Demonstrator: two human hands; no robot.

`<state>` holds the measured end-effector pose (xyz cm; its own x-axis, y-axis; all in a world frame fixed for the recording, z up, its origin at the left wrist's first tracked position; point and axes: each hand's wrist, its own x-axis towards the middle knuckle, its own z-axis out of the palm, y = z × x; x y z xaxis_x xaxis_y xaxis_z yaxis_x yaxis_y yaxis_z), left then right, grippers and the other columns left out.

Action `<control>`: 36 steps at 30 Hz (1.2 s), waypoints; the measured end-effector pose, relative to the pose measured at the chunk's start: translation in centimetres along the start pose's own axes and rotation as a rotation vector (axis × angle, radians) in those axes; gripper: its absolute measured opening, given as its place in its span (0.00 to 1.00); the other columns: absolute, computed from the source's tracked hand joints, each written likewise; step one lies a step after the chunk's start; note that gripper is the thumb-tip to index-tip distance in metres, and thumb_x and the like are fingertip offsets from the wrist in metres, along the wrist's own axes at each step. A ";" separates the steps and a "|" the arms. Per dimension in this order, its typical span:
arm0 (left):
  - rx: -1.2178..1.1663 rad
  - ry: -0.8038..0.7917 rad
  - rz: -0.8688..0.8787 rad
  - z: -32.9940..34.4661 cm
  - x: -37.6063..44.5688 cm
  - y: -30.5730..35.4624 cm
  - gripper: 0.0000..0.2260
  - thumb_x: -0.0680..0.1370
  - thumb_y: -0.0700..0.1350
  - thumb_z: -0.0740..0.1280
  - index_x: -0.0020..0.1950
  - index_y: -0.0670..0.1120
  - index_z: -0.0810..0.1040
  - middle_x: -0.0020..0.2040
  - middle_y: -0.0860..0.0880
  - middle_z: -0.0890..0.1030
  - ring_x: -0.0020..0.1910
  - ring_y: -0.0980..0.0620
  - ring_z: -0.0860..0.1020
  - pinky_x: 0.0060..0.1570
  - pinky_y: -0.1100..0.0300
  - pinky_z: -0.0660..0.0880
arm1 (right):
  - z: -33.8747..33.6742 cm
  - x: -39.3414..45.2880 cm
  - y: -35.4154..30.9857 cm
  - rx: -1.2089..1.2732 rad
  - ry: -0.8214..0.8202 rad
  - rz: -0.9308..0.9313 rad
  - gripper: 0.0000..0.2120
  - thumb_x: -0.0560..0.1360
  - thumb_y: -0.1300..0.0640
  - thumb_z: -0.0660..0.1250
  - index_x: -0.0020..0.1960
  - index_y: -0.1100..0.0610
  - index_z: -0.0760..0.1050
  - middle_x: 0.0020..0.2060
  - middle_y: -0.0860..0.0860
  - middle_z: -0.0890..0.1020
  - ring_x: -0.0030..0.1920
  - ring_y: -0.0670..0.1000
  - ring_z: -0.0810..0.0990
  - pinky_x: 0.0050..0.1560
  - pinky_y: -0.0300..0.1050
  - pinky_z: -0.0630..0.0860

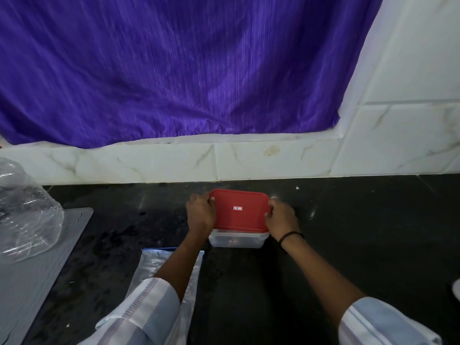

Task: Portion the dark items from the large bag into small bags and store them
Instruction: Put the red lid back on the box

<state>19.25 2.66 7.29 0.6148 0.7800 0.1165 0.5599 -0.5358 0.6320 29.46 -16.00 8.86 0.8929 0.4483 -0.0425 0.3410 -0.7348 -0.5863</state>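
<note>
A clear plastic container (237, 241) with a red lid (240, 211) sits on the black counter (348, 232) near the tiled wall. My left hand (200, 212) grips the lid's left edge and my right hand (282, 217) grips its right edge. A small clear zip bag (151, 263) with a blue seal lies flat on the counter under my left forearm. The large clear plastic bag (27, 212) stands crumpled at the far left; its contents cannot be made out.
A grey mat (37, 270) lies under the large bag on the left. A white tiled wall (273, 158) and a purple curtain (174, 66) rise behind the counter. A white object (456, 290) peeks in at the right edge.
</note>
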 end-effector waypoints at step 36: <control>-0.554 0.053 -0.267 -0.2 -3.6 -0.6 0.13 0.83 0.43 0.65 0.65 0.42 0.80 0.55 0.46 0.82 0.53 0.50 0.79 0.56 0.55 0.75 | 1.5 -0.8 0.1 0.131 0.061 0.012 0.14 0.77 0.63 0.63 0.62 0.59 0.76 0.57 0.58 0.76 0.55 0.58 0.79 0.57 0.50 0.76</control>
<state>16.58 0.26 6.67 0.4570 0.8866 -0.0716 0.3105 -0.0836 0.9469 28.32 -15.71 7.60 0.9141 0.4054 -0.0029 0.2928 -0.6651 -0.6870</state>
